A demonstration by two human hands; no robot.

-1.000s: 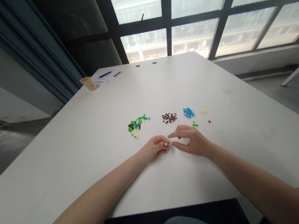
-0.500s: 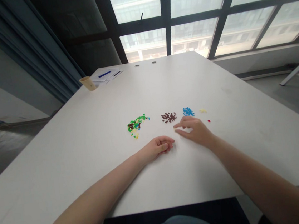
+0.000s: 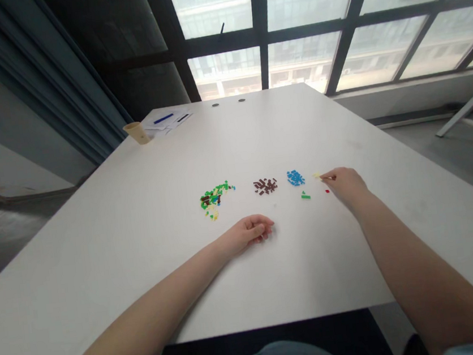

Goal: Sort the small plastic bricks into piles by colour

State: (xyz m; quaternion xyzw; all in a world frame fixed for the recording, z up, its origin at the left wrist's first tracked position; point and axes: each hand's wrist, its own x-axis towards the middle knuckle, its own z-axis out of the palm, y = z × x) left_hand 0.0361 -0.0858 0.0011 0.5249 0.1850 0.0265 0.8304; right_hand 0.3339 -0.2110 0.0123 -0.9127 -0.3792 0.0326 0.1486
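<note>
Several yellow bricks (image 3: 317, 175) lie just left of the pinched right hand (image 3: 343, 183), whether gripping one unclear.

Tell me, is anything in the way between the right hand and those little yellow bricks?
Nothing visible is in the way: the fingertips of the right hand are right at the little yellow bricks. A tiny red brick lies just below the fingers, off to the side of that path.

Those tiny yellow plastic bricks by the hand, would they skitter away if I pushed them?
Probably yes: the tiny yellow plastic bricks look very light, so a push from the right hand may scatter them. Their blocky shape suggests sliding, not rolling, on the smooth white table. They seem stiff, not floppy.
</note>
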